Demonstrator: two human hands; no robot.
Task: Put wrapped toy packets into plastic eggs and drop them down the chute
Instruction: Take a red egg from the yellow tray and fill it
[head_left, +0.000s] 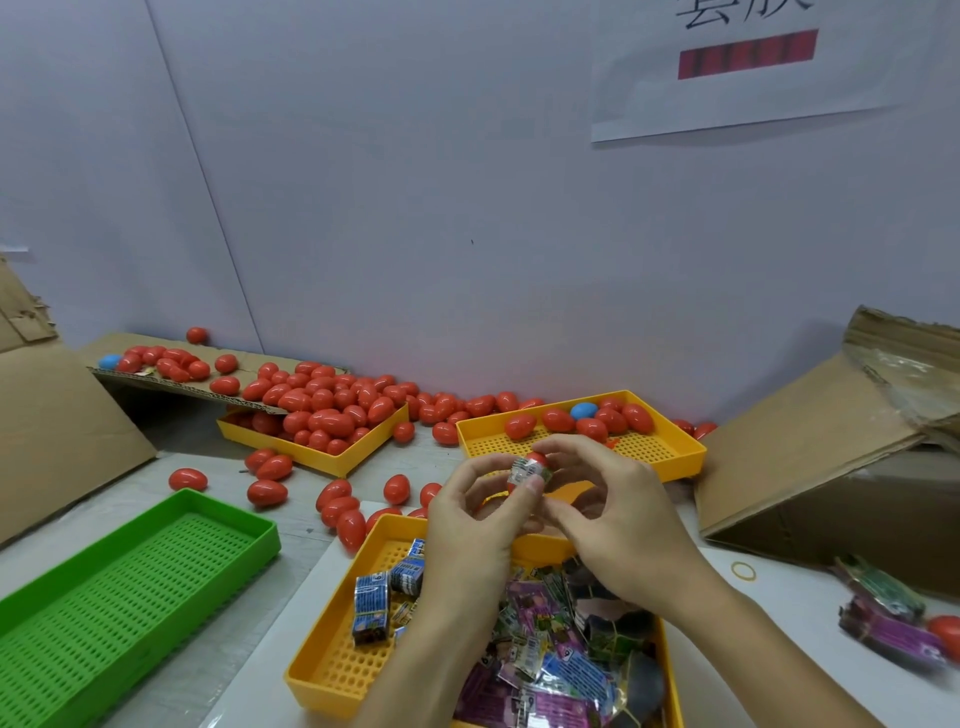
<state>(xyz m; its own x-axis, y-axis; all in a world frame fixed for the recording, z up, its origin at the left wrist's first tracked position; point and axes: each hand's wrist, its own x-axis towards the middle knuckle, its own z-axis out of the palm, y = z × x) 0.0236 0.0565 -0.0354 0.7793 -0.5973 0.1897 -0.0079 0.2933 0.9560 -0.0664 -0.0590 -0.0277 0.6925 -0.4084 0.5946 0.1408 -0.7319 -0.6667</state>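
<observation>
Below the hands (550, 514) lies a tray of packets (332, 670). Left of them sits a bare tray (234, 519). Behind them stand two trays of eggs (680, 452), the left one (358, 457) under a cardboard ramp (156, 384). A box (810, 467) stands right of the hands.

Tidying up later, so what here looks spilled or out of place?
Red eggs lie loose on the table outside the yellow trays. Blue eggs sit among the red. A rubber band lies loose at right.
</observation>
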